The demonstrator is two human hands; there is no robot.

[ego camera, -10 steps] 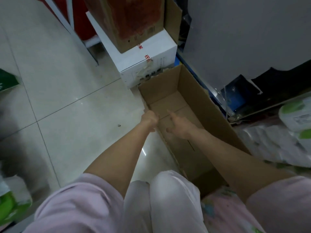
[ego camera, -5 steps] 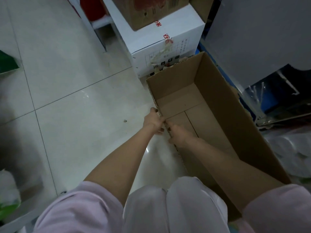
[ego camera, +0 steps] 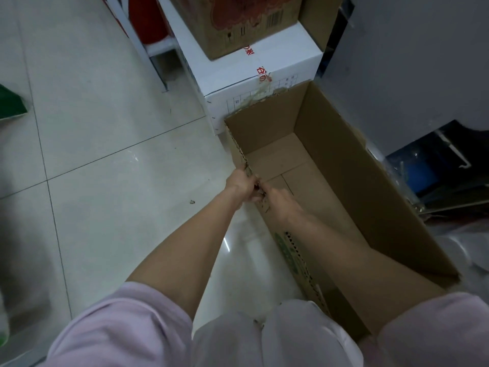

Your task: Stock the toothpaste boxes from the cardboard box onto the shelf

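Left hand [ego camera: 242, 184] and right hand [ego camera: 277, 203] gripping cardboard box [ego camera: 344, 165] rim, brown, open-topped

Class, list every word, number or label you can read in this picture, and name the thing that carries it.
White carton: red characters on its top, one seemingly "米"; the rest unreadable.
White carton's side: a printed grid with small marks, too small to read.
Brown carton on top: a barcode and handling symbols, digits unreadable.
Open cardboard box: green print on its outer wall, blurred.
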